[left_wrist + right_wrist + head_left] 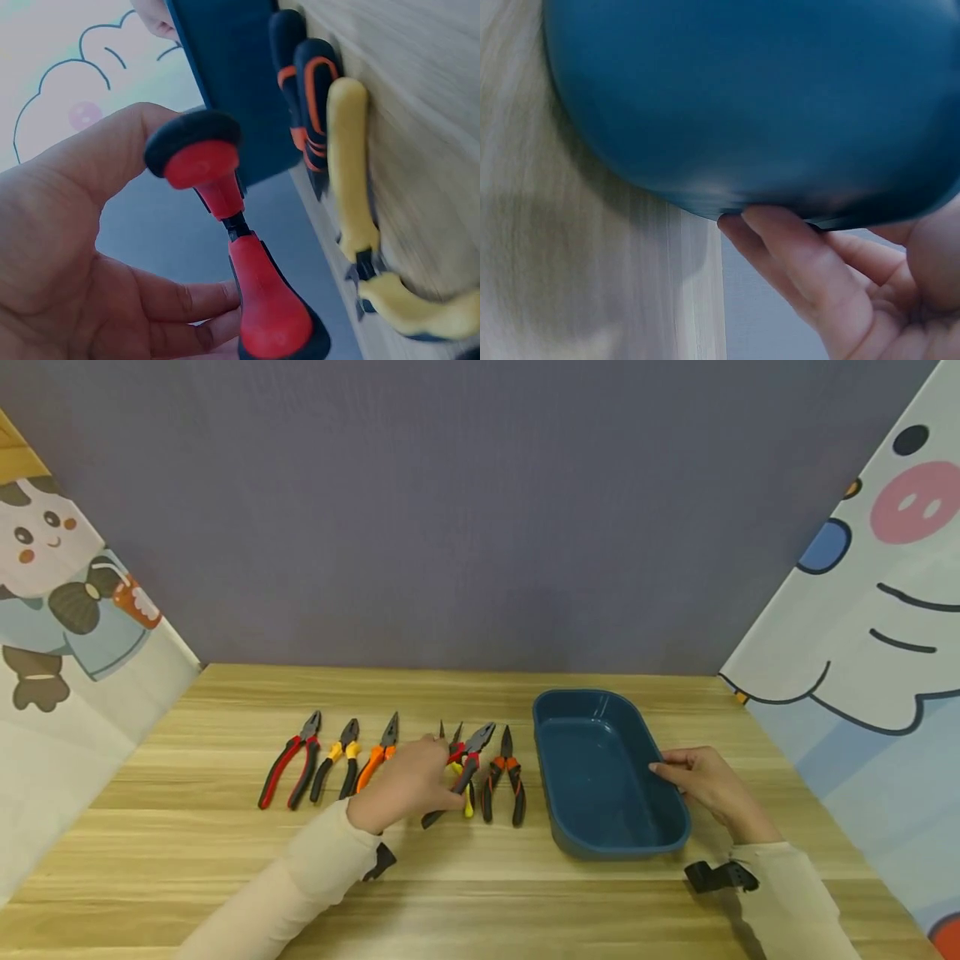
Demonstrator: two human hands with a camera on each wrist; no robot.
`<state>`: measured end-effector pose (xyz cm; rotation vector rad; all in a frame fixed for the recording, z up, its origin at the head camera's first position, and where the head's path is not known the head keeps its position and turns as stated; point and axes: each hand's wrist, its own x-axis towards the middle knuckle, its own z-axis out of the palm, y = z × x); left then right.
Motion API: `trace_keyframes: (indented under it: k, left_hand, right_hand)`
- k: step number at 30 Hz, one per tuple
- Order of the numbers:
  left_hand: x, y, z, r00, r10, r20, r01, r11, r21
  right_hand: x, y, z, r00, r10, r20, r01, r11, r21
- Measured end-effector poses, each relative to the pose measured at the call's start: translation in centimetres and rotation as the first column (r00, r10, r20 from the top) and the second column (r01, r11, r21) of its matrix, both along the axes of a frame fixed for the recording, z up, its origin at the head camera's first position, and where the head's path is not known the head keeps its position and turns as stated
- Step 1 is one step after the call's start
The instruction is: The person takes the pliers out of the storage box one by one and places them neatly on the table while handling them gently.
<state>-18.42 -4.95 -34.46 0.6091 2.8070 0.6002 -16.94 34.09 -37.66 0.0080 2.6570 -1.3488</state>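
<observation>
My left hand (408,783) grips red-and-black pliers (262,300) between thumb and fingers, with their handles spread apart. In the head view the grey head of these pliers points up and to the right, above yellow-handled pliers (349,150) that my hand partly hides. Right of them lie black-and-orange pliers (506,768). My right hand (708,785) pinches the right rim of a deep blue rectangular tub (600,852), thumb over the edge and fingers against the outside. Nothing lies inside the tub.
Left of my left hand, a row of pliers lies on the wooden table (480,910): a red-and-black pair (288,764), a yellow-and-black pair (333,764) and an orange-handled pair (372,764). A grey panel (465,527) rises behind; cartoon-printed panels flank the table.
</observation>
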Motion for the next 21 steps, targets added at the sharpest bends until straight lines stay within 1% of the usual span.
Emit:
trace_keyframes:
  k: [7,11,15,21]
  left_hand:
    - [-0.3,-1.5,-0.6,0.999,0.016,-0.049,-0.019,0.997,-0.069]
    - [-0.3,-2.4,-0.7,0.998,0.047,-0.042,-0.05,0.996,-0.081]
    - [-0.3,-3.6,-0.9,0.996,0.085,-0.036,-0.087,0.994,-0.068]
    - [-0.4,-5.4,-0.9,0.992,0.122,-0.029,-0.123,0.99,-0.065]
  right_hand:
    - [0.1,-0.1,0.0,1.0,-0.017,0.006,0.017,0.999,0.042]
    - [0.1,-0.1,0.0,1.0,-0.02,0.004,0.02,0.999,0.035]
    - [0.1,-0.1,-0.1,1.0,-0.022,0.002,0.022,0.999,0.033]
    - [0.1,-0.1,0.0,1.0,-0.014,0.005,0.014,1.0,-0.013]
